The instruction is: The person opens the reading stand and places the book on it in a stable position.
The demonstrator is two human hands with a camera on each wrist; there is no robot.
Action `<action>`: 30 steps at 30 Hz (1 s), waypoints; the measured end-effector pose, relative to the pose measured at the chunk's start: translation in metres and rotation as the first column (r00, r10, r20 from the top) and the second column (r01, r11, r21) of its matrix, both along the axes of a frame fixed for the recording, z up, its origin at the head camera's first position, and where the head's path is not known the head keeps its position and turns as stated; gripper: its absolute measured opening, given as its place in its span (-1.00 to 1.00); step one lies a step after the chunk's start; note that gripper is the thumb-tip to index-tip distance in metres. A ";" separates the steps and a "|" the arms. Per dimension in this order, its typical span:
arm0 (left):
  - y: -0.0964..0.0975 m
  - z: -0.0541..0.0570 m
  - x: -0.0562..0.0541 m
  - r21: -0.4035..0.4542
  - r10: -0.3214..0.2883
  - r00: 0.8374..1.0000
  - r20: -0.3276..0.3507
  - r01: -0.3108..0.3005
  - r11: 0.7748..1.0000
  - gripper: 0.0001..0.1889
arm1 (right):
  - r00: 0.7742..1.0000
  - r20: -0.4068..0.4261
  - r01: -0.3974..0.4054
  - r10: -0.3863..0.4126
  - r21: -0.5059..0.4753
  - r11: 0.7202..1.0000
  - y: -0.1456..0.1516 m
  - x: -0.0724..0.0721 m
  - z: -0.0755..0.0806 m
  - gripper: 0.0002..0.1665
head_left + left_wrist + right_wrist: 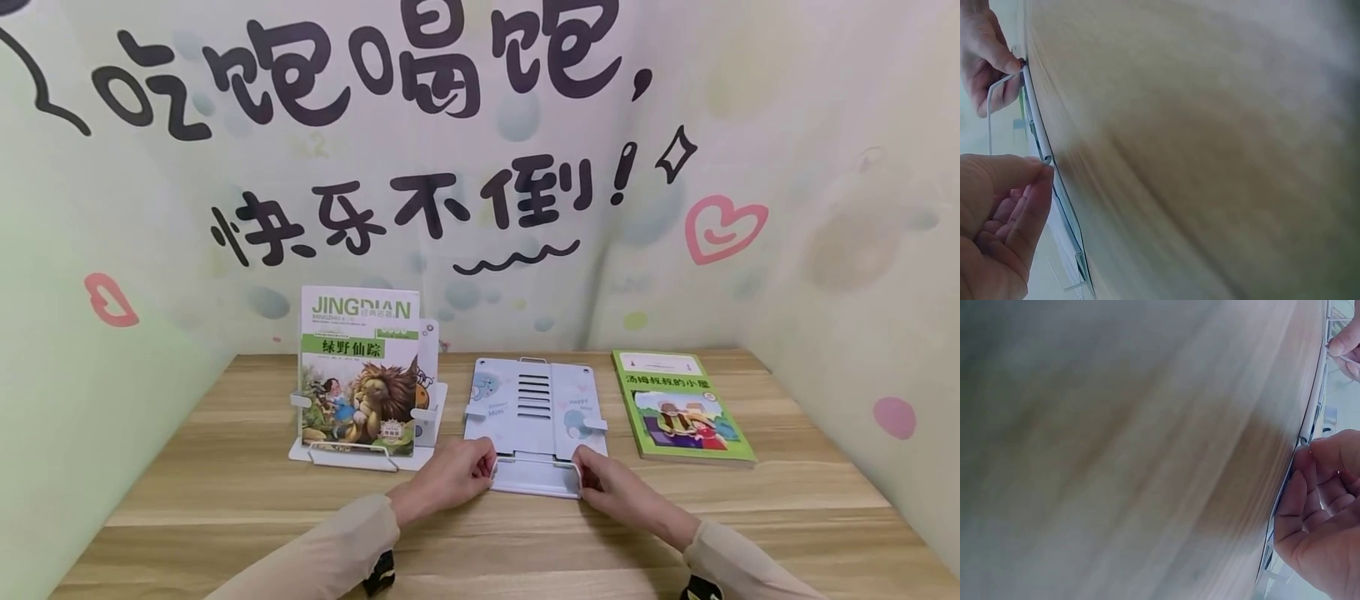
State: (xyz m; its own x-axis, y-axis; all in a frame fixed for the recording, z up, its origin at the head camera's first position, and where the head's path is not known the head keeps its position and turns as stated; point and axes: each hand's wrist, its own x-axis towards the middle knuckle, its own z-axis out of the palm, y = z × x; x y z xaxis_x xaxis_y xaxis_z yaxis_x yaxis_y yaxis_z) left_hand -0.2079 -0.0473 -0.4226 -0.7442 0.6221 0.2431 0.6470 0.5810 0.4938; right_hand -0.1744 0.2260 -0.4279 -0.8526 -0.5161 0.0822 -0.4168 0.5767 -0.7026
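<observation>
Left hand (997, 225): thumb and index finger pinching the left end of the stand's curled front edge (1036, 115). Right hand (988, 59) pinches at the right end, where a bent wire (989, 119) meets it. Thin wire bracket (1074, 287) farther left. Near side: wood-grain tabletop (1191, 150), blurry.

- Book stand (536, 433): pale blue-white, blue cartoon prints.
- Lion-cover book (358, 375): white, green band.
- Second book (686, 408): green.
- Table (487, 546): brown wood grain.
- Sleeves (330, 542): beige.
</observation>
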 end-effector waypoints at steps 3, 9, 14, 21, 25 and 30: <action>0.000 0.001 0.000 -0.023 -0.010 1.000 -0.022 0.009 1.000 -0.76 | 1.000 -0.030 0.001 0.000 0.033 0.999 -0.001 0.001 0.001 -0.73; 0.000 0.002 0.002 -0.032 -0.033 0.997 -0.063 0.031 0.999 -0.77 | 0.997 -0.074 0.002 0.003 0.067 0.998 -0.001 0.002 0.001 -0.72; -0.001 0.001 0.002 -0.023 -0.058 0.995 -0.087 0.056 0.998 -0.77 | 0.998 -0.053 0.020 -0.014 0.097 0.995 -0.001 0.003 0.002 -0.73; -0.001 0.000 0.000 0.036 -0.067 0.998 0.013 0.066 0.997 -0.79 | 0.998 -0.054 0.019 -0.014 0.078 0.997 0.001 0.002 0.002 -0.74; -0.003 0.003 -0.002 0.073 -0.086 0.985 0.147 0.076 0.994 -0.82 | 1.000 -0.016 0.010 -0.009 0.015 1.000 0.004 0.003 0.002 -0.79; -0.007 0.012 -0.009 0.106 -0.124 0.930 0.346 0.093 0.990 -0.88 | 0.997 0.073 0.022 -0.019 -0.038 0.999 0.010 0.003 0.005 -0.90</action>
State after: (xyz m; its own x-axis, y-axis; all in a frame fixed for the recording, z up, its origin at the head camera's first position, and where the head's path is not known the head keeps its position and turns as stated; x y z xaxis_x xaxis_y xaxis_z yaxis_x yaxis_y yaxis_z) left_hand -0.2170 -0.0538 -0.4105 -0.7208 0.6922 0.0355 0.4803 0.4618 0.7457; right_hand -0.1713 0.2356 -0.4224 -0.8675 -0.4959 0.0393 -0.3520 0.5560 -0.7529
